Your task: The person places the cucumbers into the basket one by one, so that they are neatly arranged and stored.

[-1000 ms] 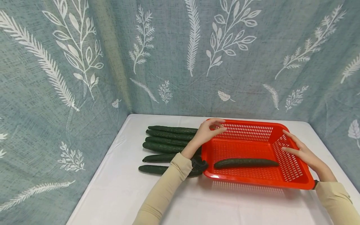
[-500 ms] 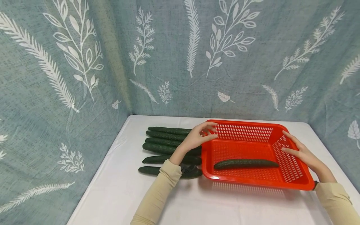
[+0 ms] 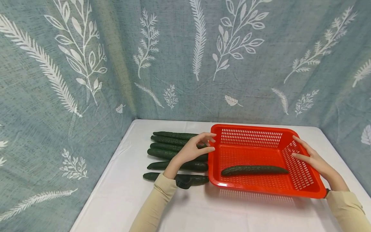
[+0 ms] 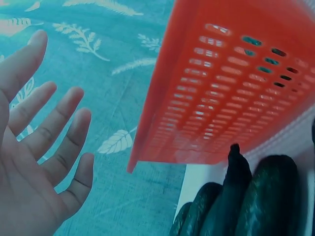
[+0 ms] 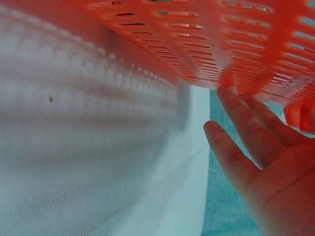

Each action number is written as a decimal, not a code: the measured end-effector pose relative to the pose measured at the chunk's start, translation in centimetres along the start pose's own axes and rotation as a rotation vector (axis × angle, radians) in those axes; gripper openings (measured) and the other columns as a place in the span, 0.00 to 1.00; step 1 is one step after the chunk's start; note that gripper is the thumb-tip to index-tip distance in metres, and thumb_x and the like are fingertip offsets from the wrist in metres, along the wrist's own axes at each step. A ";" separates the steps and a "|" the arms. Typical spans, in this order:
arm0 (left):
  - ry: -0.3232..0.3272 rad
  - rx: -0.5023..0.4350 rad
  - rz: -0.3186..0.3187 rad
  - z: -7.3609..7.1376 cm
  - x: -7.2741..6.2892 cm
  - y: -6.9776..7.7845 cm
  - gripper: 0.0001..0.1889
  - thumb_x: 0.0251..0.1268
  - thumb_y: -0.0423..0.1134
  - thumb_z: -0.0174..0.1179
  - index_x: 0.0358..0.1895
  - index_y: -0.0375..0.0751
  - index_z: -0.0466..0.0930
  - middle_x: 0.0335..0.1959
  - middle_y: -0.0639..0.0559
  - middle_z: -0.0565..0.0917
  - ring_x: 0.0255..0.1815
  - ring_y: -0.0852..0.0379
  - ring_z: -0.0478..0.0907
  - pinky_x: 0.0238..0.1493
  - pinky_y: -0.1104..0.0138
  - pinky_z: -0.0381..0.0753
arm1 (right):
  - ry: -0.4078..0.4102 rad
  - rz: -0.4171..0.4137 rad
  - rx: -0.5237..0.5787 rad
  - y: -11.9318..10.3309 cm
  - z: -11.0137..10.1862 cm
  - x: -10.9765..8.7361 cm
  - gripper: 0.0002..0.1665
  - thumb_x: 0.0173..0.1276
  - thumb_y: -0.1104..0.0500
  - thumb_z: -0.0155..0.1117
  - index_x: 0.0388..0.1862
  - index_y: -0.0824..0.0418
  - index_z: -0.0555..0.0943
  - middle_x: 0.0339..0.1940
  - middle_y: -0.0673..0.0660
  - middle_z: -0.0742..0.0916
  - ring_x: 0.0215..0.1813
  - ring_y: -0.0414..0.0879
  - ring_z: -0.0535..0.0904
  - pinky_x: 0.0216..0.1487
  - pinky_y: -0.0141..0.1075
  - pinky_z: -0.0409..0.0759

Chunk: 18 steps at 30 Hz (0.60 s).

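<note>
My left hand (image 3: 192, 149) hovers at the left end of a red perforated plastic basket (image 3: 249, 152), over the ends of several cucumbers (image 3: 163, 154). Its fingers are spread and loosely bent, and the left wrist view shows nothing in the palm (image 4: 29, 182). My right hand (image 3: 317, 161) grips the basket's right rim, thumb and a finger showing inside. In the right wrist view its other fingers (image 5: 251, 128) reach along the outside, under the rim. One cucumber (image 3: 255, 169) lies lengthwise in the basket, near the front wall.
The cucumbers left of the basket lie in a column on the white tablecloth (image 3: 116, 196), the back ones close together, the front two spaced apart. A teal curtain (image 3: 179, 64) with white leaf prints stands behind the table and at both sides.
My left hand has drawn back leftward from above the basket's inside to its left rim, its fingers opening wider. The right hand, basket and cucumbers stay in place.
</note>
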<state>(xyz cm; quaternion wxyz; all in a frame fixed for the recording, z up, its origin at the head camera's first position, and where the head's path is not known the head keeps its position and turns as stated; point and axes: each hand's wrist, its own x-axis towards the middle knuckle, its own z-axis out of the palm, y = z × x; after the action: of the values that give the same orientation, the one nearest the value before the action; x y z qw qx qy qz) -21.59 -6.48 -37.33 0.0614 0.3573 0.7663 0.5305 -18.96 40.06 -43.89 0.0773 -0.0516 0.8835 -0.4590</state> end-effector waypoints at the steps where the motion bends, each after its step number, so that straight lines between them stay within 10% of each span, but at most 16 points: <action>1: -0.001 0.001 -0.006 -0.1 -0.2 0.0 0.24 0.62 0.32 0.59 0.62 0.36 0.69 0.51 0.37 0.78 0.47 0.41 0.74 0.52 0.46 0.71 | 0.001 0.000 -0.005 0.0 0.0 0.0 0.43 0.71 0.50 0.49 0.75 0.39 0.36 0.66 0.74 0.57 0.41 0.26 0.71 0.36 0.36 0.82; 18: 0.092 0.045 -0.030 -1.6 -4.1 -1.8 0.23 0.61 0.33 0.60 0.60 0.38 0.71 0.49 0.41 0.79 0.45 0.44 0.76 0.50 0.48 0.73 | -0.002 -0.007 0.056 0.3 0.0 -0.1 0.42 0.72 0.52 0.49 0.75 0.37 0.38 0.62 0.69 0.59 0.41 0.31 0.75 0.35 0.39 0.83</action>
<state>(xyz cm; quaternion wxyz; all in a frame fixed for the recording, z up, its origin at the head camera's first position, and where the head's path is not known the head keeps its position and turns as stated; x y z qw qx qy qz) -20.21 -10.58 -39.40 0.0259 0.3221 0.7854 0.5279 -18.82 40.26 -44.14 0.0780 -0.0532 0.8700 -0.4839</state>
